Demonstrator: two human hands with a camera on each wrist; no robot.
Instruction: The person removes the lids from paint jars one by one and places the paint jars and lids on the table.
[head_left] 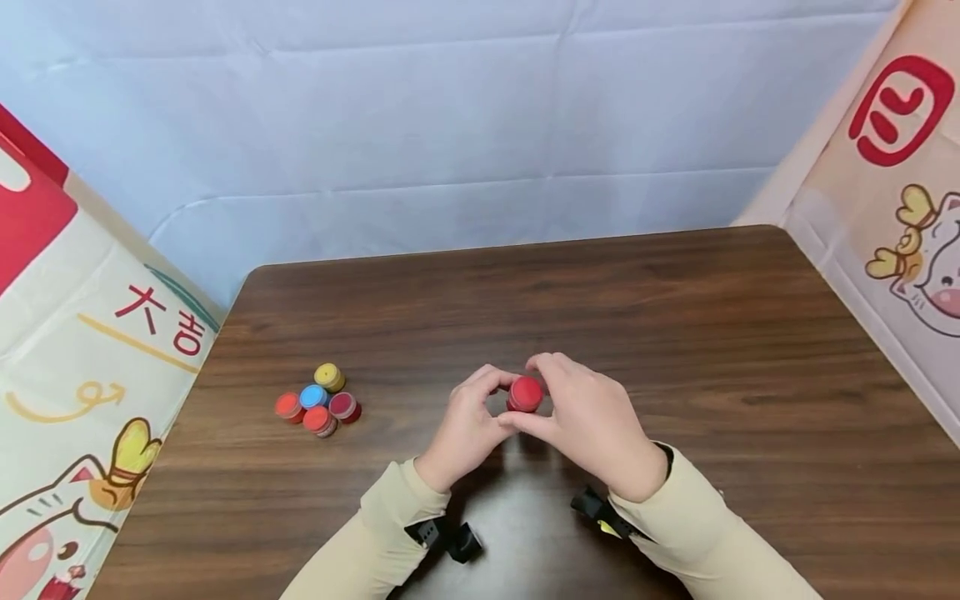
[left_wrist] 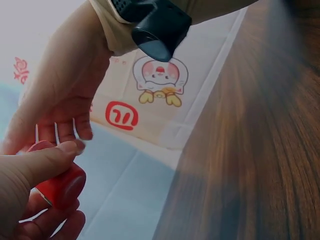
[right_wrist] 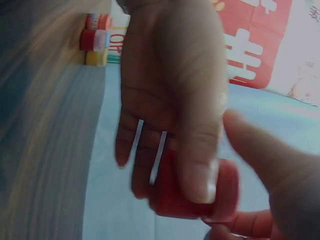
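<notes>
Your left hand [head_left: 467,431] pinches the red jar [head_left: 525,394]; your right hand [head_left: 592,417] gapes round it; a slackened pinch could drop it.

a small red jar [head_left: 525,395], red lid [right_wrist: 228,190] uppermost, is held roughly upright between both hands [head_left: 467,427] [head_left: 591,417].

Right-hand fingers [right_wrist: 143,172] pinch a red jar [right_wrist: 170,194] beside the left hand [right_wrist: 282,175].
</notes>
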